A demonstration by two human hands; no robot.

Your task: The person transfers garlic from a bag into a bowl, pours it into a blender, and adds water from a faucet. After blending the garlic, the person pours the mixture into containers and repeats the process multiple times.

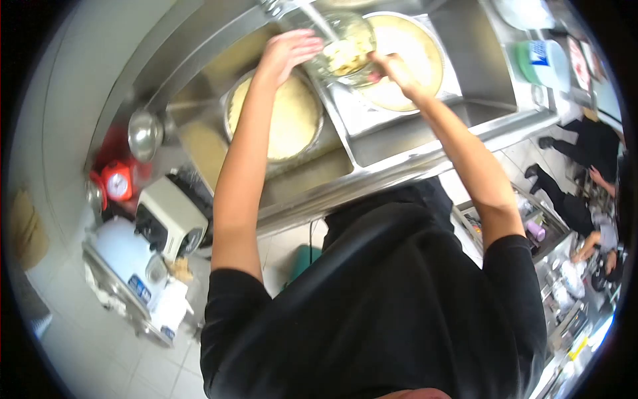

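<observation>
I see a steel double sink (pixel 412 143) across the top of the view, with a wide pan (pixel 282 120) of pale liquid in its left basin and another pan (pixel 415 60) in the right. Over the divider between them I hold a glass bowl (pixel 345 46) with yellowish food inside, under a stream from the tap (pixel 272 6). My left hand (pixel 286 53) grips the bowl's rim, fingers curled over it. My right hand (pixel 392 66) is closed at the bowl's other side; what it pinches I cannot tell.
</observation>
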